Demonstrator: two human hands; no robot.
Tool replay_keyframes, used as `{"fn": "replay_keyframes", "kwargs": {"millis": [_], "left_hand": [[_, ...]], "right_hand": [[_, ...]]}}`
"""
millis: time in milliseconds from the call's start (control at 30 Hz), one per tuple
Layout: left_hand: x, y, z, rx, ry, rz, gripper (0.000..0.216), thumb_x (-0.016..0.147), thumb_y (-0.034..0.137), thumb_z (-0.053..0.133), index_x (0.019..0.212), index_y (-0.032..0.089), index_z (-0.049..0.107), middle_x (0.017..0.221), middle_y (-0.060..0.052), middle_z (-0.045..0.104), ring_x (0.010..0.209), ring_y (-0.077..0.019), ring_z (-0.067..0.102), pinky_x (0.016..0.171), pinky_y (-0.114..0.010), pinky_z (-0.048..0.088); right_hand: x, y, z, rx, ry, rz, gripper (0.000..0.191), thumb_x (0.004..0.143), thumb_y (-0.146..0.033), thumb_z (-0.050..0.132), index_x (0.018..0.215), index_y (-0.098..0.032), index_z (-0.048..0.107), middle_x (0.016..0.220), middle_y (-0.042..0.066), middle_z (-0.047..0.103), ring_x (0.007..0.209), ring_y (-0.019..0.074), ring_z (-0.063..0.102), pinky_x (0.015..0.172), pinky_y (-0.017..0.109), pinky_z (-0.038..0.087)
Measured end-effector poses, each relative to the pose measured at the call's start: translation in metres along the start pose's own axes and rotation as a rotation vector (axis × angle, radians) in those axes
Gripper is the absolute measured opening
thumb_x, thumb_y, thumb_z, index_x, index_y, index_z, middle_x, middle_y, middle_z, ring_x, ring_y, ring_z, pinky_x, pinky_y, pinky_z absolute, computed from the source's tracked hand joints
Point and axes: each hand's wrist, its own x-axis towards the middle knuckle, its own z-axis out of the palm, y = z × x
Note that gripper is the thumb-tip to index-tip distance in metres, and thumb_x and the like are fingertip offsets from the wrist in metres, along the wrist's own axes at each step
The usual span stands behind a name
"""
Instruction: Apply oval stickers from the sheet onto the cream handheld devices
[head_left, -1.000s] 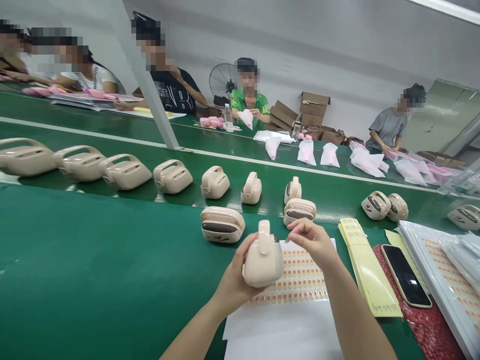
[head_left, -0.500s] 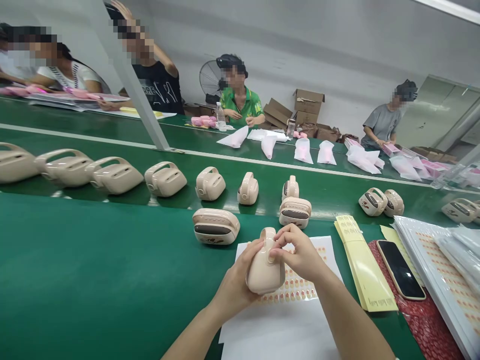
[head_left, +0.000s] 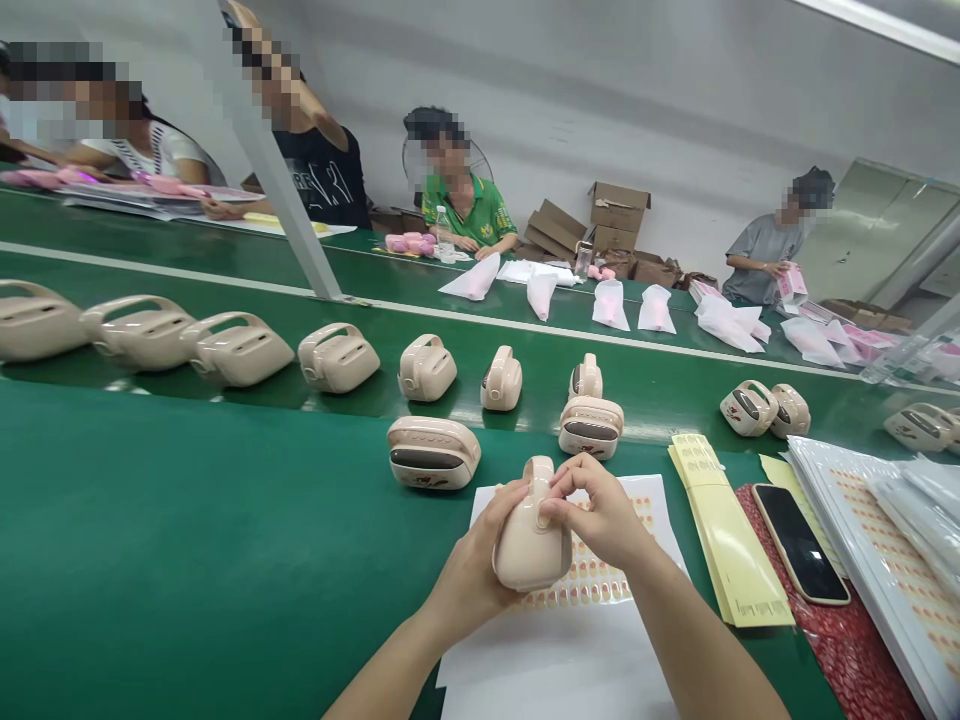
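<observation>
My left hand (head_left: 471, 570) grips a beige handled device (head_left: 529, 535) from the left, holding it above a white sticker sheet (head_left: 600, 575). My right hand (head_left: 600, 510) has its fingers curled, with the thumb pressing on the device's side; whether a sticker lies under the thumb is hidden. Two more beige devices lie just beyond on the green table, one (head_left: 433, 452) to the left and one (head_left: 590, 425) ahead.
A row of beige devices (head_left: 337, 356) runs along the green conveyor belt (head_left: 660, 385). Yellow backing strips (head_left: 727, 530), a black phone (head_left: 799, 545) and stacked sticker sheets (head_left: 877, 540) lie at right. Several people sit across, with white bags (head_left: 611, 303) and cardboard boxes (head_left: 619, 215).
My right hand came down from a raised pinch onto the device's side and stays pressed there. The device tilted and sank a little in my left hand.
</observation>
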Motion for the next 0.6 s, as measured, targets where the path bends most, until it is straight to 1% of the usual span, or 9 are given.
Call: {"fn": "replay_keyframes", "kwargs": {"millis": [100,267,400,467,500,533,600], "left_hand": [[-0.001,-0.002,0.001,-0.004,0.011,-0.020,0.083,0.061,0.015,0.068,0.130,0.032,0.023,0.140,-0.010,0.038,0.123,-0.0314,0.039,0.092,-0.045,0.040],[0.000,-0.009,0.005,-0.039,0.047,-0.008,0.086,0.059,0.015,0.068,0.131,0.032,0.025,0.139,-0.010,0.039,0.116,-0.0305,0.047,0.085,-0.041,0.047],[0.000,-0.012,0.008,-0.026,0.039,-0.035,0.085,0.057,0.014,0.068,0.129,0.032,0.027,0.137,-0.009,0.041,0.114,-0.0308,0.049,0.083,-0.041,0.048],[-0.001,-0.010,0.008,-0.028,0.033,-0.051,0.088,0.055,0.013,0.069,0.129,0.032,0.026,0.135,-0.010,0.042,0.112,-0.0308,0.051,0.081,-0.040,0.049],[-0.001,-0.009,0.008,-0.028,0.030,-0.049,0.089,0.054,0.013,0.070,0.129,0.032,0.026,0.135,-0.010,0.042,0.112,-0.0309,0.051,0.082,-0.041,0.049],[-0.001,-0.006,0.007,-0.023,0.024,-0.040,0.089,0.055,0.013,0.070,0.129,0.032,0.025,0.135,-0.010,0.042,0.113,-0.0311,0.050,0.083,-0.042,0.048],[0.000,-0.001,0.005,0.001,0.004,-0.008,0.086,0.060,0.015,0.069,0.130,0.032,0.023,0.136,-0.011,0.041,0.117,-0.0320,0.046,0.089,-0.046,0.044]], "right_hand": [[-0.001,0.001,0.003,-0.028,0.023,-0.040,0.013,0.069,-0.017,0.062,0.059,-0.019,0.052,0.079,0.002,0.050,0.080,0.0158,0.053,0.071,0.030,0.044],[-0.001,0.006,0.007,-0.111,0.062,-0.154,0.014,0.073,-0.016,0.059,0.061,-0.019,0.052,0.080,0.002,0.052,0.081,0.0157,0.054,0.074,0.031,0.046],[-0.006,0.004,0.001,-0.312,0.003,-0.259,0.012,0.077,-0.016,0.055,0.066,-0.020,0.056,0.085,0.004,0.054,0.079,0.0157,0.055,0.071,0.031,0.047],[-0.009,0.001,-0.003,-0.432,-0.036,-0.229,0.003,0.076,-0.020,0.057,0.076,-0.021,0.061,0.092,0.005,0.054,0.079,0.0171,0.056,0.068,0.032,0.048],[-0.010,0.000,-0.005,-0.466,-0.047,-0.193,0.013,0.074,-0.022,0.060,0.087,-0.022,0.061,0.097,0.007,0.054,0.081,0.0184,0.056,0.069,0.034,0.048],[-0.010,-0.001,-0.006,-0.474,-0.050,-0.152,0.029,0.071,-0.025,0.064,0.100,-0.023,0.059,0.105,0.008,0.052,0.085,0.0203,0.056,0.071,0.036,0.049],[-0.008,0.001,-0.007,-0.404,-0.067,-0.079,0.064,0.065,-0.030,0.070,0.123,-0.024,0.044,0.119,0.011,0.045,0.100,0.0241,0.051,0.082,0.041,0.046]]}}
